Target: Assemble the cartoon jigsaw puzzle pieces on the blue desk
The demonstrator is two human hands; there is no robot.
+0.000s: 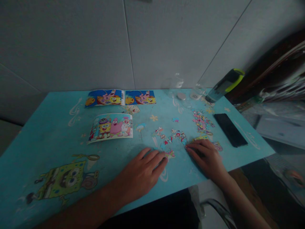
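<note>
My left hand (140, 170) lies flat on the blue cartoon-printed table (47, 127), fingers spread, fingertips touching a small puzzle piece (170, 154). My right hand (206, 156) rests palm down beside it, fingertips at the edge of a joined strip of puzzle pieces (170, 136). A heap of loose puzzle pieces (202, 121) lies beyond the right hand. Neither hand grips anything.
A cartoon reference picture (111, 127) lies left of centre, with two more cartoon cards (120, 97) behind it. A black phone (230, 129) lies at the right edge. Clear plastic containers (181, 90) and a dark bottle with a yellow-green cap (225, 85) stand at the back right.
</note>
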